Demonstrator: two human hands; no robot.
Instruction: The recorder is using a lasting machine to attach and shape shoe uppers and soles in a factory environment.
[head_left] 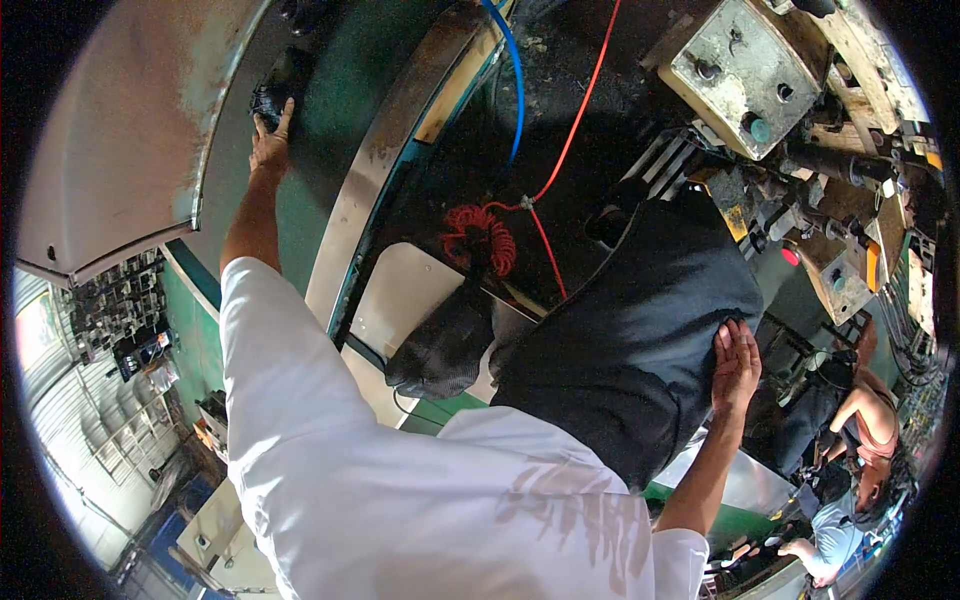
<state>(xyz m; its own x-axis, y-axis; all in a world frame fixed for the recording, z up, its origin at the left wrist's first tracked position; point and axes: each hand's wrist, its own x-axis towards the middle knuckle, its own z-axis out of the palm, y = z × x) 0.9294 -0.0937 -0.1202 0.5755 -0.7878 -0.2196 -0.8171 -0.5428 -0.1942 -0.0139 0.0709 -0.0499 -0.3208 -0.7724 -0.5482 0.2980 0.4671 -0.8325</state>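
My left hand (269,146) reaches far out at the upper left, its thumb and fingers spread. Its fingertips touch the near end of a dark, shoe-like piece (280,85) lying on a green belt surface (345,100); shadow hides the detail of that piece. On the leg of my black trousers (640,330) rests my right hand (737,365), fingers extended and nothing in them. Below the left arm's reach, a black mesh-covered object (437,345) sits by a pale panel (400,295).
A rusty metal hood (130,110) stands left of my left arm. Blue (518,90) and red air hoses (590,90) hang ahead, with a red coil (478,238). A worn control box (745,70) is at upper right. Co-workers (865,430) sit at lower right.
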